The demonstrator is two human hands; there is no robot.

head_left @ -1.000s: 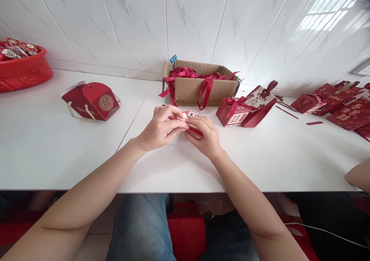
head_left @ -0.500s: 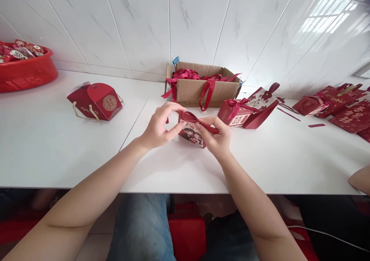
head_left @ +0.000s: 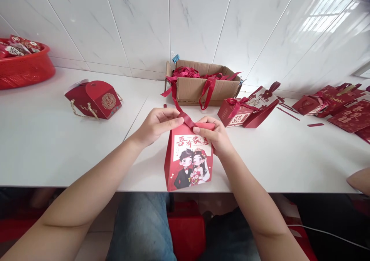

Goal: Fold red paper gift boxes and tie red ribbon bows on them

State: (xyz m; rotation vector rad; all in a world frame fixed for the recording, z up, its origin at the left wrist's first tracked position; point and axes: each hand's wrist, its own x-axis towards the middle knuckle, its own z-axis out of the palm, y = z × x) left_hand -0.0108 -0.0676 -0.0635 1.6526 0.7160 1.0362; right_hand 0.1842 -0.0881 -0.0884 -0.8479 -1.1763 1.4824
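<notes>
A red gift box (head_left: 192, 160) with a cartoon bride and groom on its front stands tilted near the table's front edge, its picture facing me. A dark red strap (head_left: 187, 121) runs across its top. My left hand (head_left: 160, 126) pinches the strap's left part between thumb and fingers. On the other side, my right hand (head_left: 212, 133) is closed on the upper right edge of the gift box, its thumb at the strap's lower end. The fingers behind the box top are hidden.
A cardboard box (head_left: 199, 93) of red ribbons (head_left: 186, 73) stands by the wall. To its right are a bow-tied box (head_left: 234, 112), a strapped box (head_left: 263, 106) and several red bags (head_left: 351, 112). Leftward lie a rope-handled box (head_left: 94, 101) and a red basket (head_left: 27, 68). Another person's arm (head_left: 360, 180) shows at right.
The gift box has come toward me and tipped so that its front picture faces up at me. Both hands have shifted slightly down, and the strap loop now lies across between them.
</notes>
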